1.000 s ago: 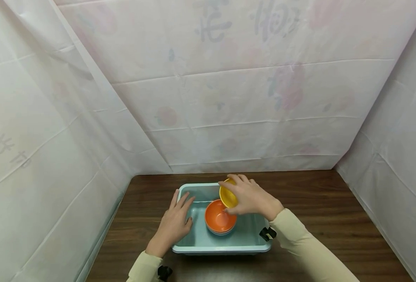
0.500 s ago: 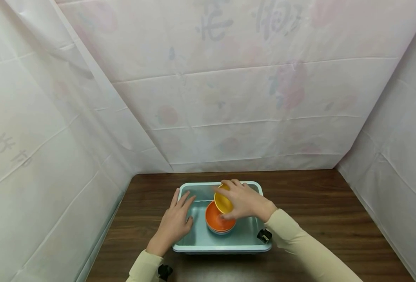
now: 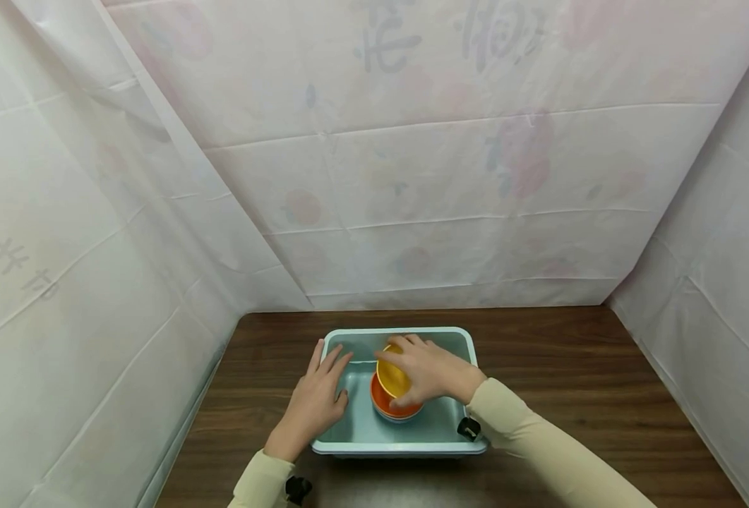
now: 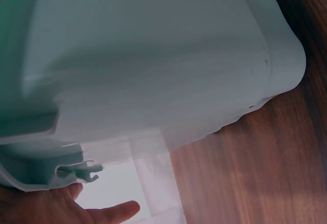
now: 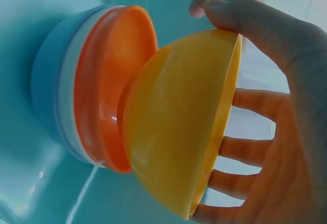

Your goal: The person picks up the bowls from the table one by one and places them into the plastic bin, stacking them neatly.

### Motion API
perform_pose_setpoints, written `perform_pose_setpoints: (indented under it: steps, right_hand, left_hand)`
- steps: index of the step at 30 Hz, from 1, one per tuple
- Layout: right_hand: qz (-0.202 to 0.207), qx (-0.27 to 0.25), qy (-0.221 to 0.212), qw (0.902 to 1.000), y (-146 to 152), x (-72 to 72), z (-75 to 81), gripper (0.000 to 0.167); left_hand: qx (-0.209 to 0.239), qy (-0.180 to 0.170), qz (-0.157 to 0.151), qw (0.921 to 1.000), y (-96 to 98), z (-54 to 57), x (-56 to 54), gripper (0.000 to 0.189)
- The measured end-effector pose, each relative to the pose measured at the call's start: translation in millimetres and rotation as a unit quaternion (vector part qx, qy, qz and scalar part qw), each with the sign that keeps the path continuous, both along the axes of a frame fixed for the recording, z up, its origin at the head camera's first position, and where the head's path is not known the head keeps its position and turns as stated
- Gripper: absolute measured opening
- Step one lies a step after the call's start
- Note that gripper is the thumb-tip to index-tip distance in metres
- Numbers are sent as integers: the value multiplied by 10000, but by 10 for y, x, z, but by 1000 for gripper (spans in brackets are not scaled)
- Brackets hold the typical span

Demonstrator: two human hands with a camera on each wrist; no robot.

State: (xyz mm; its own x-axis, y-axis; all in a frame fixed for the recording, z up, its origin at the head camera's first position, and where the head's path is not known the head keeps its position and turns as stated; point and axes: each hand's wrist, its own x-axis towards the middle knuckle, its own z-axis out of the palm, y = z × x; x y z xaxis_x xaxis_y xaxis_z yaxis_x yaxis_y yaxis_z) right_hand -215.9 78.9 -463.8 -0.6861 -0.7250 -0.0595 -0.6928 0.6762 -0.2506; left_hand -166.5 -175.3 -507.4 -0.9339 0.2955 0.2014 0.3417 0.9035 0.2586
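My right hand [image 3: 430, 368] grips a yellow bowl [image 5: 179, 117] by its rim, thumb on one side and fingers on the other. The yellow bowl is right over an orange bowl [image 5: 115, 81], its base entering the orange bowl's mouth. Beneath the orange one, a white bowl [image 5: 69, 81] and a blue bowl [image 5: 46, 81] are nested in a stack. All stand in a light blue basin [image 3: 355, 423]. My left hand [image 3: 312, 406] rests on the basin's left rim with straight, spread fingers; the left wrist view shows the basin's outer wall close up.
The basin stands on a dark wooden table [image 3: 558, 367]. White printed sheets [image 3: 412, 212] hang behind the table and at both sides.
My right hand has brought the yellow bowl left and toward me, from beside the orange bowl to over it. My left hand has stayed in place.
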Motion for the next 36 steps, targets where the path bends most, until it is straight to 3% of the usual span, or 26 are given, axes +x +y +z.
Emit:
perform_pose_setpoints:
  steps: [9, 20, 26, 36]
  right_hand:
    - [98, 396, -11, 9992, -88, -20, -155, 85]
    - [122, 936, -28, 9955, -199, -31, -270, 85]
    - [110, 1030, 89, 9946, -213, -56, -272, 88]
    - [191, 1123, 131, 9934, -173, -73, -290, 90]
  left_hand:
    - [76, 176, -90, 9998, -19, -8, 1, 63]
    - [114, 10, -5, 9999, -15, -29, -5, 63]
    - [111, 175, -42, 9998, -11, -15, -43, 63]
    - [142, 68, -61, 9999, 65, -33, -79, 62]
